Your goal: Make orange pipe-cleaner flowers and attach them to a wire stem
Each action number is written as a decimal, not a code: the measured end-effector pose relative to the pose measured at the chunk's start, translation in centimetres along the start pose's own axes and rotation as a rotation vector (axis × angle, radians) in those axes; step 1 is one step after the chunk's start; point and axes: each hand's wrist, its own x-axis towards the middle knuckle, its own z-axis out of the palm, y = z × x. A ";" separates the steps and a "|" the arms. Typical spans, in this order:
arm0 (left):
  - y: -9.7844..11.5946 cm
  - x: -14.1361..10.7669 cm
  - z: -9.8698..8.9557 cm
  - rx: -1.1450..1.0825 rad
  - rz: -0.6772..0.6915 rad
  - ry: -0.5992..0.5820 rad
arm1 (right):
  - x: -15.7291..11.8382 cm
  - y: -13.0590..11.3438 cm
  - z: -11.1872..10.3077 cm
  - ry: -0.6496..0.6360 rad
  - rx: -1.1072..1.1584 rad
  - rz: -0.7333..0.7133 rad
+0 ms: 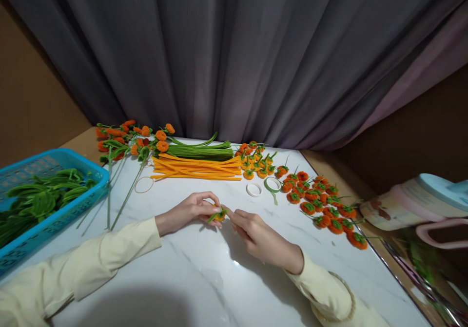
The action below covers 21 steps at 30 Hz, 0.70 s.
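Observation:
Over the white marbled table (204, 288), my left hand (188, 210) pinches a small yellow pipe-cleaner flower head (220, 215) with green bits on top, between thumb and fingers. From the other side, my right hand (256, 232) meets it with closed fingertips at its green edge. The fingers partly cover the piece. Just beyond the hands lie a bundle of yellow-orange pipe cleaners (197, 167) and a bundle of green ones (201, 150). Beside these sit several finished yellow heads (262, 172) with green tops.
A blue basket (98, 181) of green fuzzy leaves (44, 200) stands left. Stemmed orange flowers (161, 135) lie at back left. Orange heads (321, 220) spread along the right, near a white tape roll (253, 189) and green tape roll (272, 184). A large tumbler (402, 202) is far right.

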 end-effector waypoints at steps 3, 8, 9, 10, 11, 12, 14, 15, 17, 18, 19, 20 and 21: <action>-0.3 0.0 -0.1 0.000 0.014 -0.008 | 0.0 0.1 0.1 0.024 0.018 -0.001; -0.7 0.0 0.0 -0.015 0.075 0.023 | 0.3 -0.3 0.0 0.073 0.288 0.182; -0.7 0.0 0.1 -0.012 0.085 0.032 | 0.3 -0.4 0.0 0.050 0.392 0.264; -0.7 0.0 0.2 -0.004 0.093 0.042 | 0.3 -0.6 -0.1 0.020 0.493 0.342; -0.6 -0.1 0.3 0.006 0.097 0.049 | 0.3 -0.7 -0.1 -0.006 0.579 0.403; -0.5 -0.1 0.4 0.010 0.100 0.054 | 0.3 -0.8 -0.2 -0.017 0.636 0.441; -0.4 -0.2 0.6 -0.010 0.097 0.059 | 0.3 -0.9 -0.1 0.008 0.660 0.450; -0.3 -0.3 0.7 -0.031 0.094 0.060 | 0.3 -0.9 -0.1 0.029 0.637 0.430; -0.3 -0.3 0.9 -0.075 0.087 0.062 | 0.3 -0.8 0.0 0.075 0.538 0.346; -0.3 -0.3 1.0 -0.094 0.085 0.060 | 0.3 -0.8 0.0 0.098 0.470 0.288; -0.3 -0.3 1.0 -0.110 0.081 0.058 | 0.3 -0.7 0.1 0.122 0.395 0.226; -0.4 -0.3 1.1 -0.121 0.078 0.055 | 0.4 -0.6 0.2 0.146 0.322 0.169; -0.4 -0.2 1.1 -0.131 0.073 0.054 | 0.4 -0.5 0.2 0.165 0.257 0.120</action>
